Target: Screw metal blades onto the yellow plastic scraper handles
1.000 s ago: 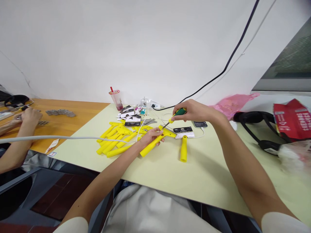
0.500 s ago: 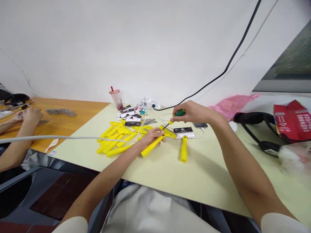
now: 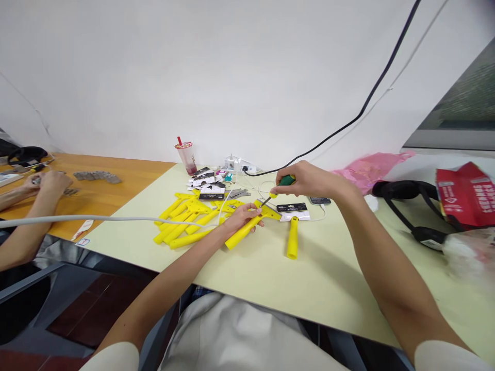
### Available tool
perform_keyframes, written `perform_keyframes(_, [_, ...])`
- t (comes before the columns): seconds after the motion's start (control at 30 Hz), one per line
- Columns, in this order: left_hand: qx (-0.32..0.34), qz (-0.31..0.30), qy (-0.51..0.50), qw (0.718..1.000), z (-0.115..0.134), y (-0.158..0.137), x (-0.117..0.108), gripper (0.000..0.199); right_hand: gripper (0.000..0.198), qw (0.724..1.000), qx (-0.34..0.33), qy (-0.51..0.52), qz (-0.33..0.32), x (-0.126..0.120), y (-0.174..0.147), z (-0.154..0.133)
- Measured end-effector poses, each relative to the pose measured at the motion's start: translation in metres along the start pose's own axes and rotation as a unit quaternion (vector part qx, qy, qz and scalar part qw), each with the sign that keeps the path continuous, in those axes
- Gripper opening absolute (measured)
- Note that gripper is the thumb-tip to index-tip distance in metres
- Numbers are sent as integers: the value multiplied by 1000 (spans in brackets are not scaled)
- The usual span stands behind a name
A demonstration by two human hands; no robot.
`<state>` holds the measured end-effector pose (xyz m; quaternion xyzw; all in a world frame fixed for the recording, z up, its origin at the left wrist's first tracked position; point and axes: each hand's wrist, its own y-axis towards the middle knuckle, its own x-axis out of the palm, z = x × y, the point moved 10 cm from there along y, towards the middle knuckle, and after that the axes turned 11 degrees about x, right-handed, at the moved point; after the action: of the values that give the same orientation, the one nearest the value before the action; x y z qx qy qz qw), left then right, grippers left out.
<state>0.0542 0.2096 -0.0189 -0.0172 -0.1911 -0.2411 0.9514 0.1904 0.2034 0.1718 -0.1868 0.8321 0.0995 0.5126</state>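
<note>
My left hand is wrapped round a yellow plastic scraper, its wide head pointing up and to the right. A flat grey metal strip lies across that head. In my right hand is a screwdriver with a green and yellow handle, held from above. Its shaft slants down to the scraper's head beside my left fingers; the tip is too small to make out. One loose yellow handle lies on the table to the right. Several more yellow scrapers are piled to the left of my left hand.
Behind the pile lie black-and-white packets and grey blades. A drink cup stands near the wall. A phone, a black headset and a red bag lie right. Another person's hands work at the left table.
Both hands keep nearly the same place, with the screwdriver still at the scraper's head. The other person's hands have shifted slightly to the right.
</note>
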Motion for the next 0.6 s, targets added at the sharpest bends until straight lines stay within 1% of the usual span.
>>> perform_keyframes(0.1, [-5, 4, 7, 1000, -4, 2, -2, 50, 51, 999, -16, -25, 18, 3, 2, -5])
perform_keyframes(0.2, [-11, 17, 14, 1000, -9, 3, -5, 46, 48, 995, -34, -77, 56, 7, 4, -13])
perform_keyframes(0.3, [-17, 37, 13, 999, -13, 3, -8, 42, 39, 989, -49, -117, 79, 13, 6, -19])
perform_keyframes(0.4, [-19, 53, 6, 998, -14, 3, -11, 38, 23, 985, -54, -145, 74, 20, 5, -21])
perform_keyframes(0.5, [-16, 66, 0, 998, -13, 3, -14, 35, 27, 986, -36, -154, 54, 23, 4, -20])
perform_keyframes(0.6, [-14, 74, -5, 997, -14, 3, -15, 34, 20, 986, -39, -154, 50, 25, 4, -24])
